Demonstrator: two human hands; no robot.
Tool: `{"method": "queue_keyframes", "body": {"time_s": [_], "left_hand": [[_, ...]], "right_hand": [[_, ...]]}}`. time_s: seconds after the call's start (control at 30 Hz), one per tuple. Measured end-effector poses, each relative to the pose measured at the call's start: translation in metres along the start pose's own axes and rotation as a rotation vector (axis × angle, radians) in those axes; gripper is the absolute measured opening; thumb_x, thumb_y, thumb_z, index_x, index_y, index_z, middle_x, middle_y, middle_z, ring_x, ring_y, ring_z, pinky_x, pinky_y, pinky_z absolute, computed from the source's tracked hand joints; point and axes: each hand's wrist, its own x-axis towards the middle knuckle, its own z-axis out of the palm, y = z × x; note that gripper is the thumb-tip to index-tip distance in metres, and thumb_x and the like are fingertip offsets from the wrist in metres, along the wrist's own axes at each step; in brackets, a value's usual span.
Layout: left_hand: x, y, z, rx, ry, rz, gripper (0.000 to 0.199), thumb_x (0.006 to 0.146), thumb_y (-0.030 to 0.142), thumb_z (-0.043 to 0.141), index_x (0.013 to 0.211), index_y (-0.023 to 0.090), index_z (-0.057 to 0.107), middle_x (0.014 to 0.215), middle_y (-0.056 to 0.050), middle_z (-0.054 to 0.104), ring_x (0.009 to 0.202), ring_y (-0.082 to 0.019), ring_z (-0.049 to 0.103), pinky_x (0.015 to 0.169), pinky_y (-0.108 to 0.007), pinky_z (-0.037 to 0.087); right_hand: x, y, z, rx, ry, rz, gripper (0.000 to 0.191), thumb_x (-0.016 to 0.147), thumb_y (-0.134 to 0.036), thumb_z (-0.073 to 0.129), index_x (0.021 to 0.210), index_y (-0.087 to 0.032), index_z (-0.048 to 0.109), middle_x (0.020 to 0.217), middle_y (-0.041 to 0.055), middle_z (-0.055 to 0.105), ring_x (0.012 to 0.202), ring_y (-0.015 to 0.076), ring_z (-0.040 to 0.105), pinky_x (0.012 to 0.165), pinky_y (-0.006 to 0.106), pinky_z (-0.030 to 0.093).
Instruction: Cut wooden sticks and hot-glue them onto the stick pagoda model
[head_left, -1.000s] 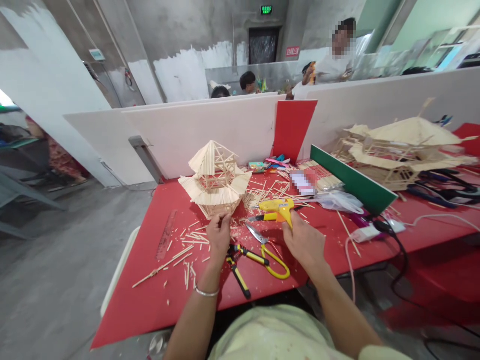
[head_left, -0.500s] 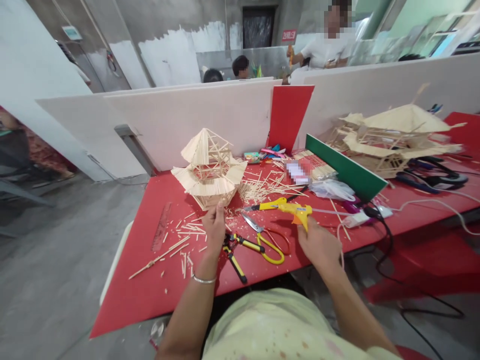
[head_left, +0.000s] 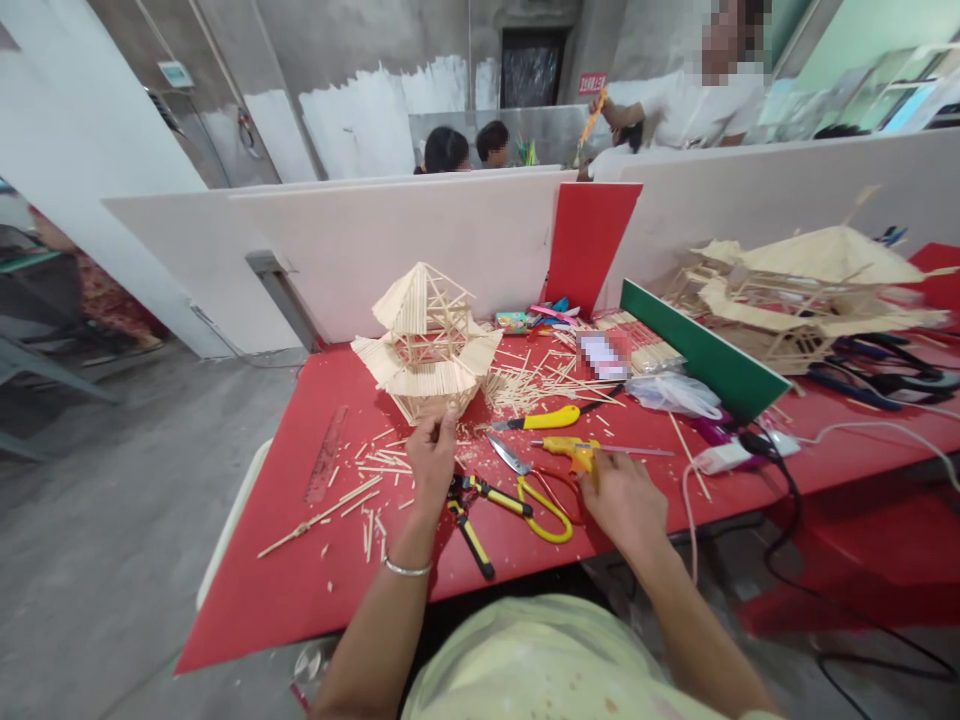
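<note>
A pavilion model of thin wooden sticks stands on the red table, its upper roof partly covered. Just in front of its base, my left hand is closed with thumb and fingers pinched together; anything between the fingertips is too small to make out. My right hand is closed around the handle of a yellow glue gun, held low over the table with its nozzle pointing left. Scissors with red and yellow handles lie between my hands, beside black-and-yellow pliers. A yellow utility knife lies behind the glue gun.
Loose sticks and offcuts are scattered around the model. A clear ruler lies at left. A green board stands at right, before another stick model. A power strip trails cords. People are beyond the white partition.
My right hand has lowered the glue gun leftward, from over the utility knife to near the scissors. My left hand stays by the model's base. The view has shifted slightly.
</note>
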Motion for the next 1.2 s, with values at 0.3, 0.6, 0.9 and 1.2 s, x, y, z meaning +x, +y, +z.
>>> {"method": "queue_keyframes", "body": {"time_s": [0.3,0.6,0.9,1.2], "left_hand": [[-0.020,0.013,-0.038,0.338,-0.101,0.045,0.043,0.090,0.042,0.056,0.055,0.018,0.054,0.050,0.002,0.047,0.050,-0.011,0.041,0.052,-0.025,0.031],[-0.030,-0.005,-0.067,0.427,-0.128,-0.013,0.028,0.087,0.041,0.059,0.079,0.017,0.069,0.073,-0.002,0.065,0.069,-0.016,0.057,0.064,-0.026,0.042],[-0.038,-0.009,-0.081,0.499,-0.081,-0.008,0.032,0.088,0.044,0.056,0.071,0.018,0.065,0.065,0.000,0.061,0.062,-0.014,0.052,0.060,-0.025,0.039],[-0.047,-0.013,-0.097,0.838,-0.136,0.075,0.020,0.089,0.032,0.054,0.090,0.021,0.071,0.090,-0.005,0.070,0.083,-0.021,0.062,0.076,-0.031,0.045]], "right_hand": [[-0.020,-0.064,-0.004,0.206,-0.236,-0.404,0.029,0.096,-0.038,0.043,0.105,-0.021,0.066,0.102,0.0087,0.066,0.093,0.0217,0.064,0.074,0.030,0.045],[-0.032,-0.083,0.024,0.144,-0.148,-0.455,0.026,0.096,-0.031,0.044,0.107,-0.020,0.065,0.103,0.0109,0.065,0.101,0.0264,0.055,0.080,0.036,0.042],[-0.036,-0.096,0.031,0.205,-0.125,-0.483,0.032,0.098,-0.034,0.040,0.111,-0.020,0.065,0.102,0.0104,0.063,0.093,0.0231,0.058,0.078,0.034,0.042],[-0.057,-0.122,0.020,0.283,-0.197,-0.507,0.095,0.075,-0.075,0.054,0.146,-0.013,0.042,0.135,0.0216,0.051,0.121,0.0386,0.044,0.100,0.051,0.034]]}}
